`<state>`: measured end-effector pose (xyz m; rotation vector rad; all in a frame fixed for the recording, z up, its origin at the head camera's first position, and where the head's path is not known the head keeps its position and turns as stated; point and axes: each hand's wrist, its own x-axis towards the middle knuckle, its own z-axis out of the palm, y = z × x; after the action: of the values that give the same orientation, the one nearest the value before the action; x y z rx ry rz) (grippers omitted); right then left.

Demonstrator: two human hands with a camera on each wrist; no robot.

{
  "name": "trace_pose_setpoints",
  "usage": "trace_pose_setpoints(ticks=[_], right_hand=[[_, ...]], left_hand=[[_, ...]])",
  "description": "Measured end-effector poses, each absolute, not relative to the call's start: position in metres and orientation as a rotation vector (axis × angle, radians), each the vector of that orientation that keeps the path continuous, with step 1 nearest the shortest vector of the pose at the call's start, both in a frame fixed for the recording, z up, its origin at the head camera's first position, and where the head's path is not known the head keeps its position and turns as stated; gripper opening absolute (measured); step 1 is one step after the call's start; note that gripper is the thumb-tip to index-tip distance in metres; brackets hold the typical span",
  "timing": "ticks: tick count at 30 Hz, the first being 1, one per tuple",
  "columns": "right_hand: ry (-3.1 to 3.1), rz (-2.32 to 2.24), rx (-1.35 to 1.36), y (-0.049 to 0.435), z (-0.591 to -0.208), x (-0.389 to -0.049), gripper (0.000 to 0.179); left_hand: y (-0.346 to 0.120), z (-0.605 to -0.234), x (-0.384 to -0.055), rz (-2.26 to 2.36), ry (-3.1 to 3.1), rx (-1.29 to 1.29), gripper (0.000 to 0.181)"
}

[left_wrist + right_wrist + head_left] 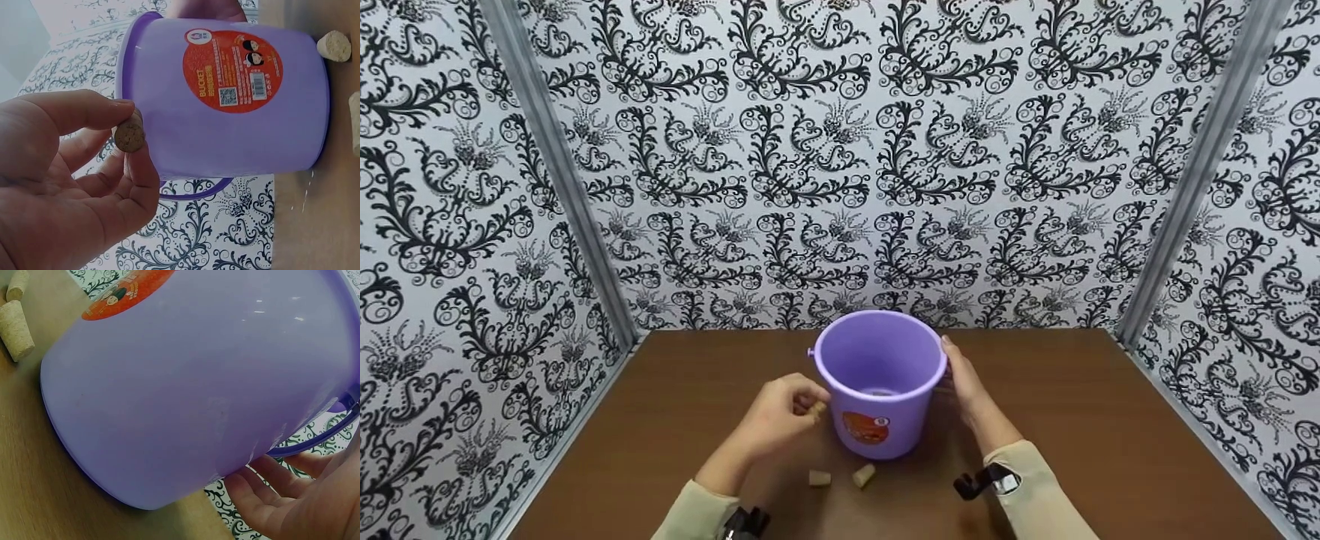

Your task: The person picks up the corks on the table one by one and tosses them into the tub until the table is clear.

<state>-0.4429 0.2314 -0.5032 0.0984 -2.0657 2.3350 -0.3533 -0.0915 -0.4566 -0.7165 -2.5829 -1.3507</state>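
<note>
A purple bucket (877, 420) with a red round label stands upright on the table, its mouth facing up. My left hand (780, 416) is beside the bucket's left side and pinches a small cork (130, 135) between thumb and fingers, just below rim height. My right hand (966, 382) rests against the bucket's right side, fingertips touching the wall near the rim. Two more corks lie on the table before the bucket: a left cork (820, 478) and a right cork (864, 475). Something small shows at the bottom inside, too unclear to name.
The brown wooden table (697, 375) extends on both sides of the bucket. Patterned black-and-white panels (840, 187) enclose it at the back and sides. The bucket's purple handle (320, 441) hangs down at its far side.
</note>
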Motion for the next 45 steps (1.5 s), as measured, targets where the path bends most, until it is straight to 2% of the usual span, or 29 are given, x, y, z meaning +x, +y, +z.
trace_pose_setpoints(ticks=[19, 27, 45], right_hand=[[-2.075, 2.291, 0.108, 0.232, -0.502, -0.443, 0.067], [-2.091, 2.228, 0.211, 0.235, -0.508, -0.445, 0.069], [-2.097, 2.286, 0.104, 0.232, -0.502, -0.443, 0.065]], left_hand=[[-0.083, -0.437, -0.357, -1.338, -2.502, -0.743, 0.023], [-0.084, -0.429, -0.358, -1.348, -2.516, -0.74, 0.023], [-0.078, -0.418, -0.362, -1.334, -2.526, -0.741, 0.028]])
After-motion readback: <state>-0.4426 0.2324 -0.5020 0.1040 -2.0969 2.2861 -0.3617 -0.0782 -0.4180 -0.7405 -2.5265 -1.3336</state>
